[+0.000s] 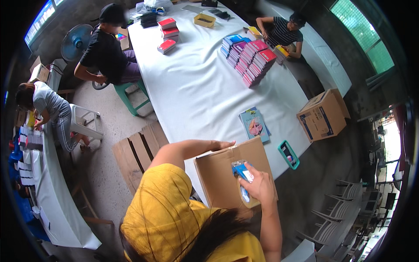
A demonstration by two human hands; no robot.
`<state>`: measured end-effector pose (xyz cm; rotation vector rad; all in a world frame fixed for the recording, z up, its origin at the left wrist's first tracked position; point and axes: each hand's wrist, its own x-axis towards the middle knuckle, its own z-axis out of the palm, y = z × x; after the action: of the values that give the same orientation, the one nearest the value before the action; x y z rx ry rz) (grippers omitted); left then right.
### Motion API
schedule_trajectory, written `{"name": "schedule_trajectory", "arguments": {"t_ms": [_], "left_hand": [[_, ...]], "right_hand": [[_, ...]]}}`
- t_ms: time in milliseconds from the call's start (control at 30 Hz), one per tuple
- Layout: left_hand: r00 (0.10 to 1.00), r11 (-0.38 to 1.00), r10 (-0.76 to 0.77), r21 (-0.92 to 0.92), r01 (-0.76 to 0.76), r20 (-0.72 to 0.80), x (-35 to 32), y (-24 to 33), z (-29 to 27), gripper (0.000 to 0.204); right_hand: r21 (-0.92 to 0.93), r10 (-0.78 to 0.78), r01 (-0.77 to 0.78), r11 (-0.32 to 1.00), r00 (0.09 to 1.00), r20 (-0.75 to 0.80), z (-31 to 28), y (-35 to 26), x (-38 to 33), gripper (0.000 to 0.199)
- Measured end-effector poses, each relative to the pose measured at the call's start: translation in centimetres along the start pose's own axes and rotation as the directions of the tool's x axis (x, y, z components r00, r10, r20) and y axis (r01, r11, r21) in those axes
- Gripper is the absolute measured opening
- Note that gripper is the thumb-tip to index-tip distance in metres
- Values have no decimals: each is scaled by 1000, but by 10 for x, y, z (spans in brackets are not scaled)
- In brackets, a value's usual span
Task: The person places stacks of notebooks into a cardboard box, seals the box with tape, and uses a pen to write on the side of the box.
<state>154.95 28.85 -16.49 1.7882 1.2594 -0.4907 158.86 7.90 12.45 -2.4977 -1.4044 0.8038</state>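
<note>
A brown cardboard box (218, 174) is right in front of me at the near end of the table, its flat side facing up. In my right hand (260, 187) is a blue tape dispenser (241, 169) with a roll of tape, pressed against that side of the box. My left arm bends round the box's left side. At the far edge, my left hand (223, 145) lies against the cardboard with its visible fingers stretched out; the rest of that hand is hidden. Just beyond the box lie illustrated booklets (254, 124).
A teal tray (288, 155) sits at the table's right edge, near an open carton (323, 115). Stacked books (251, 61) and red-covered books (168, 35) stand farther up the white-covered table (187, 87). A wooden pallet-like bench (139, 150) is at left. Several people work around.
</note>
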Motion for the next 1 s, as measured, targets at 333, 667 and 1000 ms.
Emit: {"name": "schedule_trajectory", "arguments": {"t_ms": [333, 667, 1000], "left_hand": [[493, 496, 798, -87, -864, -346, -93, 29, -75, 49], [427, 251, 901, 707, -662, 80, -229, -17, -26, 103], [416, 87, 866, 735, -672, 278, -357, 22, 149, 75]], "right_hand": [[49, -3, 2, 999, 1000, 20, 0, 7, 10, 57], [-87, -115, 133, 987, 975, 193, 7, 83, -123, 62], [-113, 180, -161, 980, 965, 190, 138, 186, -272, 77]]}}
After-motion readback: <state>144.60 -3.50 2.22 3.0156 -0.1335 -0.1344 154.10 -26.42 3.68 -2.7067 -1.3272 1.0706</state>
